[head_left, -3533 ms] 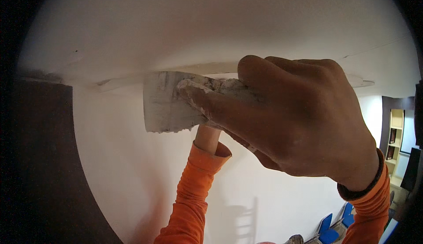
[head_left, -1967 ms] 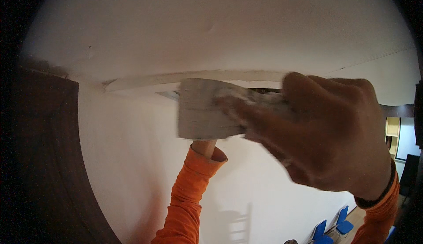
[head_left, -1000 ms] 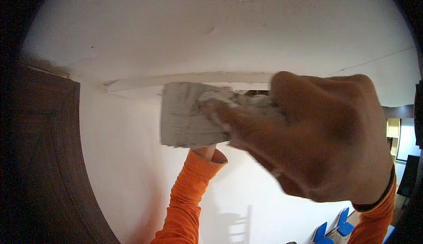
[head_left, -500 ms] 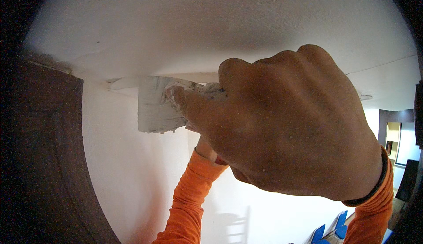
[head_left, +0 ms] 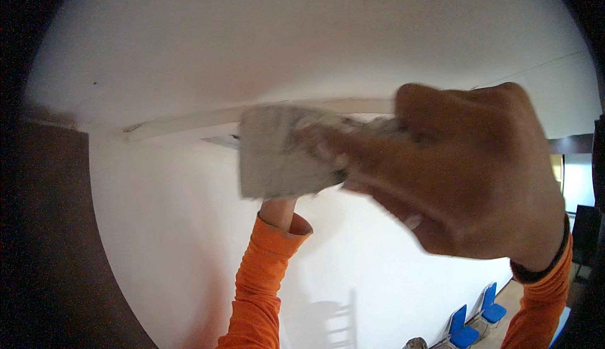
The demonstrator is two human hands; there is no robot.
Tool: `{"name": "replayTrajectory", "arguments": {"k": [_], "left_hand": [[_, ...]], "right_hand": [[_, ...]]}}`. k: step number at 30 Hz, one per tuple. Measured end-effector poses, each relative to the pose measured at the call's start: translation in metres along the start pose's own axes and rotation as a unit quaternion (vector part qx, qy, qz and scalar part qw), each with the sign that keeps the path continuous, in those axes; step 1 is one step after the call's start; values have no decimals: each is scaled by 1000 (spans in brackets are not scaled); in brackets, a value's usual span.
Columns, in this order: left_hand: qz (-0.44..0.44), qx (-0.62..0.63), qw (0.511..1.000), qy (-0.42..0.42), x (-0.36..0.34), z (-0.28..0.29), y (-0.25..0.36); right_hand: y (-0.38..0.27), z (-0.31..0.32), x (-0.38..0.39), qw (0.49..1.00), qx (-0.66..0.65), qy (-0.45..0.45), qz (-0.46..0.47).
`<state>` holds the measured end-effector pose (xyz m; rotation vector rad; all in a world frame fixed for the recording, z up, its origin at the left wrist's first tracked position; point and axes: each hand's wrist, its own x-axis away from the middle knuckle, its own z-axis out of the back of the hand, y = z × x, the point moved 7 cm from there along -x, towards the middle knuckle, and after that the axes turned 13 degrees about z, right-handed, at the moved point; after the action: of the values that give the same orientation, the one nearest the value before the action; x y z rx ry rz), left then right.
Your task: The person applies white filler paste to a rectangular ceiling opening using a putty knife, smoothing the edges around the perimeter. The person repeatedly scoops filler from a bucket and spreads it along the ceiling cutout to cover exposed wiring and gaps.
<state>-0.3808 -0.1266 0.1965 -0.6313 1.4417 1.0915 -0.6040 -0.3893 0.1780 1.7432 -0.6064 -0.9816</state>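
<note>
My right hand [head_left: 466, 166] is closed round a putty knife [head_left: 271, 154] coated in grey-white filler, one finger stretched along its blade. Filler is smeared on that finger too. The blade stands in front of the ceiling corner, somewhat blurred. Behind it rises my left hand [head_left: 277, 209], of which only the wrist shows above an orange sleeve; its fingers are hidden. A thin grey flat edge [head_left: 219, 140] pokes out left of the putty knife, and I cannot make out what it belongs to. A pale strip [head_left: 189, 121] runs along the joint of wall and ceiling.
The white ceiling [head_left: 283, 40] spreads close overhead, above the white wall [head_left: 170, 223]. Dark brown panelling [head_left: 57, 235] borders the left side. Far below on the right stand blue chairs [head_left: 463, 333]. A ladder-like shadow [head_left: 340, 324] falls on the wall.
My right hand and the putty knife have moved right, uncovering more of the pale strip and the thin grey edge. The view has shifted a little, with more of the chairs showing.
</note>
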Motion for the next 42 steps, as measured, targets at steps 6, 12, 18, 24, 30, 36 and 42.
{"name": "replayTrajectory", "arguments": {"k": [6, 12, 18, 24, 30, 36, 42], "left_hand": [[-15, -20, 1000, 5, 14, -11, 8], [-25, -26, 999, 5, 6, -6, -1], [-41, -50, 998, 0, 5, -1, -8], [-123, -221, 967, 14, 1, -39, 25], [-95, -89, 991, -43, 27, -121, 26], [-79, -159, 984, -9, 36, -113, 25], [-96, -159, 981, -54, 47, -97, 34]], "right_hand": [[-11, -7, -16, 997, -48, 51, -10], [-9, -4, -4, 999, -35, -2, -28], [-8, -11, 35, 999, -35, -20, -33], [1, -22, 76, 994, -83, -49, -59], [-6, 10, 129, 989, -101, -71, -84], [-11, 4, 166, 982, -104, -91, -131], [-38, 3, 169, 983, -77, -85, -141]]}}
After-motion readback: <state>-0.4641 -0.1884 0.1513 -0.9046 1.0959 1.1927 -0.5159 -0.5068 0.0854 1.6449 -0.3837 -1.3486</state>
